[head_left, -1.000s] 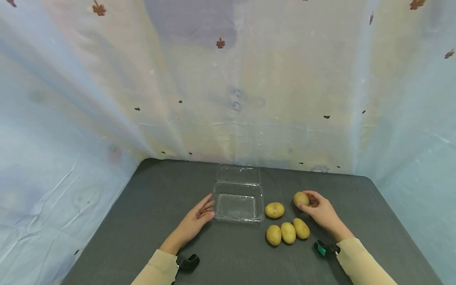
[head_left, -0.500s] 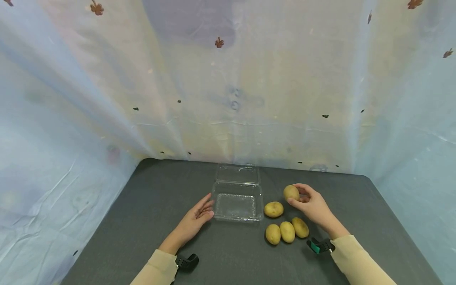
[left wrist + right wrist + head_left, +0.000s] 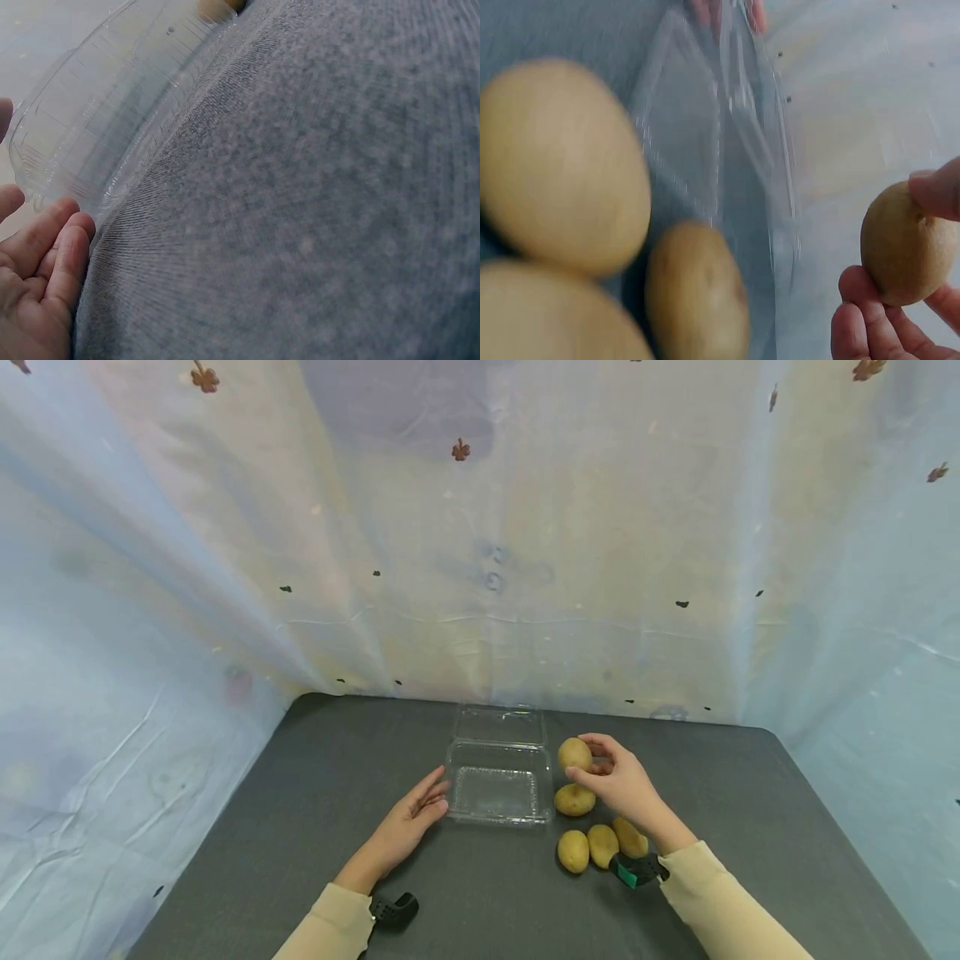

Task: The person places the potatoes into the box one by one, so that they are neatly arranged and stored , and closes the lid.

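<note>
My right hand [image 3: 624,782] pinches a potato [image 3: 574,754] between thumb and fingers, just right of a clear plastic clamshell box [image 3: 498,817]. In the right wrist view that potato [image 3: 906,246] shows held up at the fingertips. The box stands with its lid [image 3: 501,725] folded back, and its base holds nothing. Beside the box's left wall, my left hand [image 3: 402,833] lies with relaxed fingers, the fingertips right at the wall. The left wrist view shows those fingers [image 3: 69,259] near the box's corner. One potato [image 3: 574,800] lies close to the box's right side.
Three more potatoes [image 3: 573,852] lie in a row nearer the front, the rightmost partly behind the right wrist's black strap [image 3: 636,870]. A dark grey cloth [image 3: 315,793] covers the table. A pale patterned curtain [image 3: 480,568] hangs along its back and sides.
My right hand has carried the potato leftward and a little up, from the right of the other potatoes to near the box's right edge. The left hand has stayed in place.
</note>
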Available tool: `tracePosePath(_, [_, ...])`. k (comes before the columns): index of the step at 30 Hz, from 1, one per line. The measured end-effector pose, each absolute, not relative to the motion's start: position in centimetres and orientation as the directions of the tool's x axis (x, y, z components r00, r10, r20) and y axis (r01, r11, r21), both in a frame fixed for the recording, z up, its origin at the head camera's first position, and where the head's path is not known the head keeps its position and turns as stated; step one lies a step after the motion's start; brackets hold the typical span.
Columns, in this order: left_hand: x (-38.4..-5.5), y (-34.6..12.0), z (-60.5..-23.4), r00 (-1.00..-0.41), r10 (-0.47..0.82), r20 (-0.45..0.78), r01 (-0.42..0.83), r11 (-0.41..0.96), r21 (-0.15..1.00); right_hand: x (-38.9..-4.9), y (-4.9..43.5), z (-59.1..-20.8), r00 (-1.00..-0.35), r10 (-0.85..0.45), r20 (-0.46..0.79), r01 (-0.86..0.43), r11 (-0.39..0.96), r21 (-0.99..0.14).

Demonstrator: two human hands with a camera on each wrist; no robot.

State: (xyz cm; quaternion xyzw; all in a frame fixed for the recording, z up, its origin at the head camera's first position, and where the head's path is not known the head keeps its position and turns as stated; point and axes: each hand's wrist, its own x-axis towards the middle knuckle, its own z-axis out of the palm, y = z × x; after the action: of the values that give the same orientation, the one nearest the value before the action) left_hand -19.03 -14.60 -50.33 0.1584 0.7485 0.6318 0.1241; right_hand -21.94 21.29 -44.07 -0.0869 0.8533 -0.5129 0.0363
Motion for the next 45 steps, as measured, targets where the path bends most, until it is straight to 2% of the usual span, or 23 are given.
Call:
tracePosePath(12, [-19.0, -14.3, -50.0, -0.920, 0.391, 0.030, 0.088, 0.132, 0.987, -22.3, 15.4, -44.0, -0.984, -0.171, 0.048, -0.117, 0.422, -0.899])
tracePosePath(23, [-19.3, -13.8, -50.3, -0.924, 0.381, 0.021, 0.083, 0.149, 0.985, -23.2, 12.2, -45.4, -0.985, -0.164, 0.043, -0.109, 0.423, -0.900])
tracePosePath(36, [-19.6, -13.5, -50.5, -0.928, 0.373, 0.020, 0.083, 0.155, 0.984, -23.9, 9.7, -46.6, -0.972, -0.235, -0.005, -0.115, 0.495, -0.861])
tracePosePath(45, [-19.3, -13.2, -50.3, -0.927, 0.374, 0.013, 0.073, 0.147, 0.986, -24.1, 9.0, -47.3, -0.972, -0.228, -0.058, -0.082, 0.559, -0.825])
